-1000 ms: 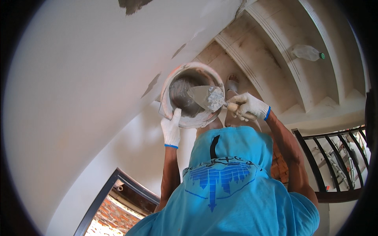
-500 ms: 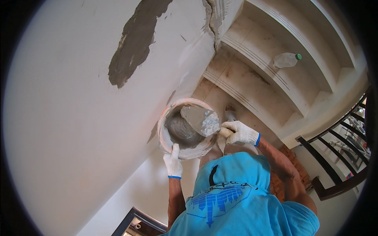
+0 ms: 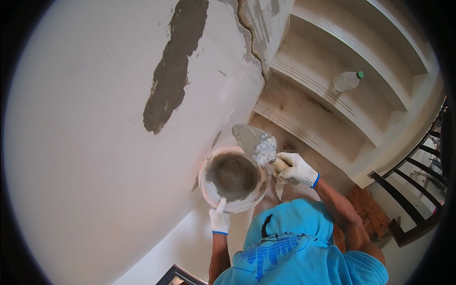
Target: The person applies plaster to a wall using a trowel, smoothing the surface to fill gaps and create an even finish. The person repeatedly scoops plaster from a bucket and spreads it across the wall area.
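My left hand (image 3: 219,217), in a white knit glove, grips the near rim of a round bucket (image 3: 205,179) holding grey mortar (image 3: 230,178). My right hand (image 3: 294,168), gloved alike, is closed on the wooden handle of a trowel (image 3: 252,141). The trowel's blade hangs over the bucket's far right rim and the stair beyond, with grey and whitish paste on it. To the left is a white wall (image 3: 95,118) bearing a long dark grey patch (image 3: 171,71) and, higher on the right, a jagged crack (image 3: 252,42) with grey smears.
Curved stone steps (image 3: 313,116) rise to the upper right, with a clear plastic bottle (image 3: 346,81) with green cap on one. A dark railing (image 3: 415,171) curves along the right. Below it are reddish bricks (image 3: 363,213), and a dark frame (image 3: 173,276) shows at the bottom.
The trowel has risen from inside the bucket to above its far right edge. The view has shifted, bringing more of the patched wall into sight; bucket and hands now appear lower in the picture.
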